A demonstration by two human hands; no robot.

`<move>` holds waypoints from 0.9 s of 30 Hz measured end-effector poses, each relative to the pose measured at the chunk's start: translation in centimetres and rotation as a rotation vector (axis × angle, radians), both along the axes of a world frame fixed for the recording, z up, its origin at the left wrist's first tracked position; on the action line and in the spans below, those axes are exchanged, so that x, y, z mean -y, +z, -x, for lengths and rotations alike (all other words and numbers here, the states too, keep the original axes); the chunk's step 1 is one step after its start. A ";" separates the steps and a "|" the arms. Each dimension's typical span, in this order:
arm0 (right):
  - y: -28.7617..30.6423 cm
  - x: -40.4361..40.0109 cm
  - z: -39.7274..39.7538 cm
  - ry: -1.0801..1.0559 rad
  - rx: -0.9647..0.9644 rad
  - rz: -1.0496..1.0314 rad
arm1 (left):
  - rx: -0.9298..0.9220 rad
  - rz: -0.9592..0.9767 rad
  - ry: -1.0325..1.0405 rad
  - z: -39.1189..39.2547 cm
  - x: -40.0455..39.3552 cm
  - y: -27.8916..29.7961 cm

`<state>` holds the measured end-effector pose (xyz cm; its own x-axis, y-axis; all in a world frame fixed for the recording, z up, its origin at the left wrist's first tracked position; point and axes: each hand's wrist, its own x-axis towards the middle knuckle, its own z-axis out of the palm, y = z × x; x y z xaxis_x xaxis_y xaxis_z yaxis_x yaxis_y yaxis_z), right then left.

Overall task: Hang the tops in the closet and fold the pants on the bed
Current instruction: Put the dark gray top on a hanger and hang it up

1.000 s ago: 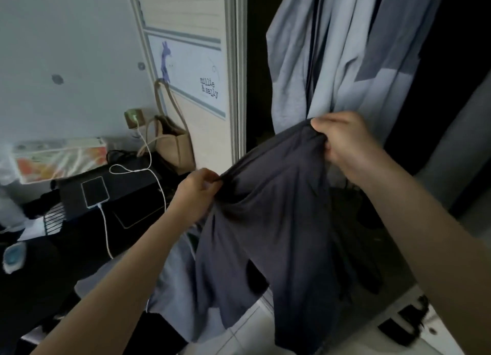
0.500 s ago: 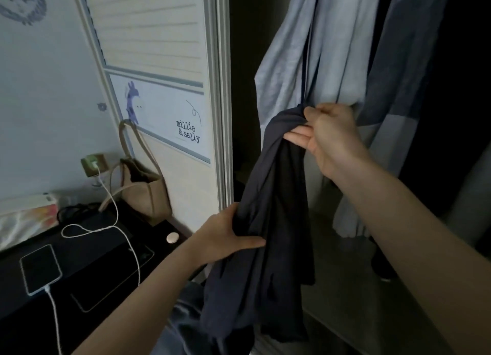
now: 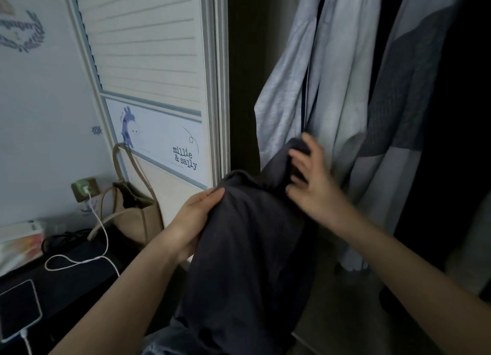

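Observation:
A dark grey garment (image 3: pixel 249 253) hangs bunched in front of the open closet. My left hand (image 3: pixel 191 221) grips its left edge, with the thumb on top of a fold. My right hand (image 3: pixel 310 184) is at the garment's upper right part, fingers spread and blurred, with the fingertips in the cloth; whether it holds the cloth is unclear. Light grey tops (image 3: pixel 318 89) hang inside the closet right behind my right hand. The garment's lower end runs out of view at the bottom.
The white slatted closet door (image 3: pixel 159 62) stands at left. A beige tote bag (image 3: pixel 132 211) leans against it. A phone (image 3: pixel 18 309) on a white charging cable (image 3: pixel 98 237) lies on a dark surface at lower left. The closet's right side is dark.
My left hand has climbed from low on the garment to its upper left edge. My right hand has loosened its hold on the top and its fingers have spread.

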<state>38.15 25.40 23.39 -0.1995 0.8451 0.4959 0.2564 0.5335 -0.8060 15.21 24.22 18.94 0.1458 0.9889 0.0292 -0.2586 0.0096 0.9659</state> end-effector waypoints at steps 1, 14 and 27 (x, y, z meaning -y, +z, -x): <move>-0.9 0.2 0.3 0.057 0.280 -0.097 | -0.011 -0.010 -0.027 -0.3 -0.1 0.7; -5.7 1.9 1.8 0.519 0.652 0.206 | -0.064 0.041 -0.050 0.7 0.4 4.2; -2.4 3.1 4.8 0.034 0.022 0.521 | -0.385 0.073 0.052 3.0 -0.1 3.3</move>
